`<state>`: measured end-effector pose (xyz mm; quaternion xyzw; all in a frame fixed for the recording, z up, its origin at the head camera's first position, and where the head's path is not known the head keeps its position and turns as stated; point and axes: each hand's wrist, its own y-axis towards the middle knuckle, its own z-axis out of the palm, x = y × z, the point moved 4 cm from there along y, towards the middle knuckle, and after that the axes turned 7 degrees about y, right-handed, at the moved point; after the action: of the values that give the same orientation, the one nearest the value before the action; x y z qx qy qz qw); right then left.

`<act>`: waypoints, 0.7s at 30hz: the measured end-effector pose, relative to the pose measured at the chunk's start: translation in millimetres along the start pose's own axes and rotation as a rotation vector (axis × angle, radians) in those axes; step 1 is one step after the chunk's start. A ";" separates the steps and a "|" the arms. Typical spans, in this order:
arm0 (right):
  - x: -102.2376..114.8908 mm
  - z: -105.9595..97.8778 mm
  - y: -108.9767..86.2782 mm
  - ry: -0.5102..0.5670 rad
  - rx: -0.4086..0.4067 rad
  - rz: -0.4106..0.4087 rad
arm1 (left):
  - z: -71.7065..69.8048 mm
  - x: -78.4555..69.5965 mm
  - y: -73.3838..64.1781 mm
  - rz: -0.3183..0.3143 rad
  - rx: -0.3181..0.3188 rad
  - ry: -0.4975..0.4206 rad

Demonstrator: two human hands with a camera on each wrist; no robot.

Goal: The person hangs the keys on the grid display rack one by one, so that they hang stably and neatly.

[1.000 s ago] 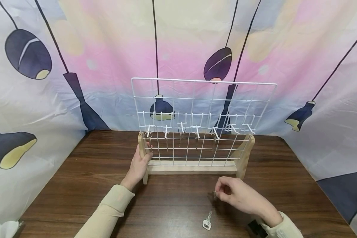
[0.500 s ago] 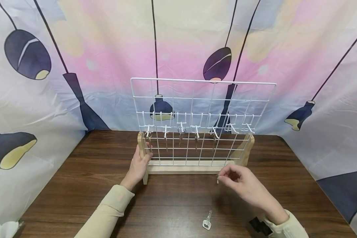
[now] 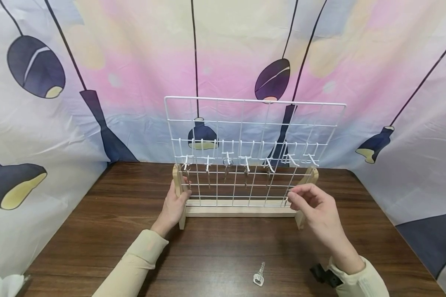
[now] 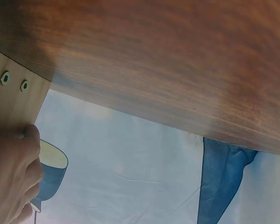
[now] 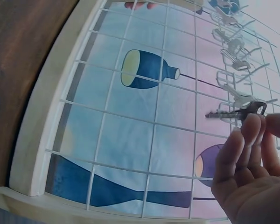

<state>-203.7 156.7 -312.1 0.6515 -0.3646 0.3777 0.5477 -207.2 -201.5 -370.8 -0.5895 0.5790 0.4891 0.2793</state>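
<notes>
My left hand (image 3: 172,208) grips the left wooden upright (image 3: 177,181) of a white wire grid rack (image 3: 254,100). In the left wrist view, its curled fingers lie against the screwed wooden side panel (image 4: 14,98). Thumb and fingertips of my right hand (image 3: 321,210) pinch a key (image 5: 226,115), just in front of the grid's lower right part. The key's dark head is between the fingers and its blade points away from them. Several white hooks (image 3: 246,164) line the grid, and keys (image 5: 236,63) hang from the hooks towards the left. The two rightmost hooks carry no key.
Another key (image 3: 258,279) lies on the brown wooden table (image 3: 215,251), in front of the rack. The rack's wooden base bar (image 3: 241,214) runs between its uprights. A white object (image 3: 3,285) sits at the lower left. Patterned cloth (image 3: 134,62) surrounds the table.
My right hand has risen from low over the table, moving right and forward to the rack's right side with the pinched key. My left hand has stayed on the upright.
</notes>
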 end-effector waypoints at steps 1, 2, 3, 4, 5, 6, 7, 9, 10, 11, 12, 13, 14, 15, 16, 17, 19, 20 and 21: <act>1.0 -0.7 1.1 0.011 -0.018 0.001 | 0.0 -0.3 -0.1 0.001 -0.002 0.000; 1.9 -1.2 2.1 0.014 -0.034 -0.002 | 0.0 -0.5 -0.3 0.002 -0.004 0.002; 2.5 -1.6 3.2 0.026 -0.048 -0.004 | 0.1 -0.7 -0.3 0.003 -0.004 0.001; 3.2 -2.1 4.2 0.030 -0.060 -0.010 | 0.1 -0.9 -0.3 0.003 -0.004 -0.003; 3.9 -2.5 5.1 0.033 -0.074 -0.013 | 0.3 -0.9 -0.4 0.002 -0.002 -0.004; 4.6 -2.7 5.8 0.043 -0.088 -0.016 | 0.2 -0.9 -0.4 0.000 -0.001 -0.004; 5.1 -3.1 6.7 0.048 -0.102 -0.018 | 0.2 -0.7 -0.4 -0.002 0.001 -0.004; 5.9 -3.4 8.7 0.073 -0.124 -0.022 | 0.4 -0.6 -0.3 -0.005 0.005 -0.011; 6.5 -3.3 9.5 0.086 -0.136 -0.023 | 0.5 -0.4 -0.4 -0.006 0.007 -0.012; 7.1 -3.1 10.2 0.104 -0.147 -0.023 | 0.5 -0.4 -0.6 -0.009 0.008 -0.012; 7.6 -3.0 10.9 0.121 -0.155 -0.027 | 0.5 -0.4 -0.8 -0.010 0.009 -0.011; 8.1 -2.9 11.8 0.137 -0.164 -0.033 | 0.6 -0.5 -1.1 -0.010 0.009 -0.011; 8.6 -2.7 12.4 0.156 -0.173 -0.038 | 0.7 -0.6 -1.4 -0.009 0.009 -0.009; 9.3 -2.6 13.0 0.168 -0.180 -0.047 | 0.5 -0.6 -1.4 -0.008 0.008 -0.005; 10.0 -2.4 13.6 0.176 -0.186 -0.055 | 0.6 -0.9 -1.5 -0.005 0.007 -0.002; 10.5 -2.4 14.1 0.188 -0.192 -0.063 | 0.8 -1.3 -1.7 -0.003 0.006 0.001; 11.7 -2.3 15.1 0.211 -0.201 -0.080 | 0.5 -2.0 -1.6 0.002 0.003 0.003; 12.2 -2.2 15.5 0.222 -0.205 -0.086 | 0.4 -2.4 -1.7 0.002 0.003 0.004; 12.5 -2.2 16.0 0.232 -0.210 -0.093 | 0.2 -2.7 -1.7 0.000 0.001 0.007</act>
<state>-212.4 156.0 -293.7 0.5587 -0.3061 0.3844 0.6681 -205.2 -199.9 -368.8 -0.5910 0.5802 0.4868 0.2778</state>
